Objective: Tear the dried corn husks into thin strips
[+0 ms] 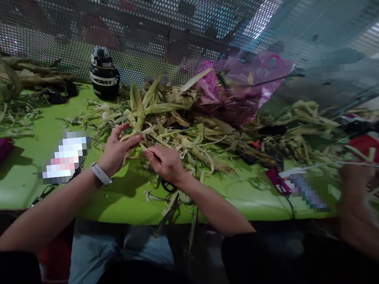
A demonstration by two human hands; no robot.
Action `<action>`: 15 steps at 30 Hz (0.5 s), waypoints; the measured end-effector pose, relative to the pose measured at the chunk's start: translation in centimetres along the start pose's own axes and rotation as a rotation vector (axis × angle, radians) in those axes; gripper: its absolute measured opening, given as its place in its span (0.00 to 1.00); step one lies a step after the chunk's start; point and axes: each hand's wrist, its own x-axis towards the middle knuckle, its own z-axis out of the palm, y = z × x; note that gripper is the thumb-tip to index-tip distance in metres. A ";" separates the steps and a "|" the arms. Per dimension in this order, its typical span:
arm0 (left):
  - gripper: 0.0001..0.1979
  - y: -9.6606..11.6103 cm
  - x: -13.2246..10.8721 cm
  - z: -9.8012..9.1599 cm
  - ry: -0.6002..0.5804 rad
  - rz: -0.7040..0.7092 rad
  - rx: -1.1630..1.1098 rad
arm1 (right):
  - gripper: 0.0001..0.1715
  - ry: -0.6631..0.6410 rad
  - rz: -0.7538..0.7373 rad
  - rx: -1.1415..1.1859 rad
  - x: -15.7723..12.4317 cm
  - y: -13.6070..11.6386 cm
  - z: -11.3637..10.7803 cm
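Observation:
My left hand [118,149], with a pale band at the wrist, is closed around the base of a bundle of corn husks [140,108]. The pale green leaves of the bundle fan upward from my fingers. Just to the right, my right hand [166,162] is closed in a pinch on a thin husk strip [142,150] beside the bundle's base. Part of that strip is hidden by my fingers. Loose husks [197,152] lie behind and to the right of my hands. Under my right wrist a dark loop-shaped object [168,185] is partly covered.
A black bottle [104,81] stands at the back of the green table [121,202]. Pink plastic bags [244,87] lie against the perforated metal screen [152,34]. A blurred phone [65,158] is left of my arm. At right, another person's hands [357,179] hold a pale strip.

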 end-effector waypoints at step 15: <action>0.33 -0.5 -0.7 0.3 -0.005 0.003 0.239 | 0.15 -0.140 -0.386 -0.310 0.3 -0.3 -0.2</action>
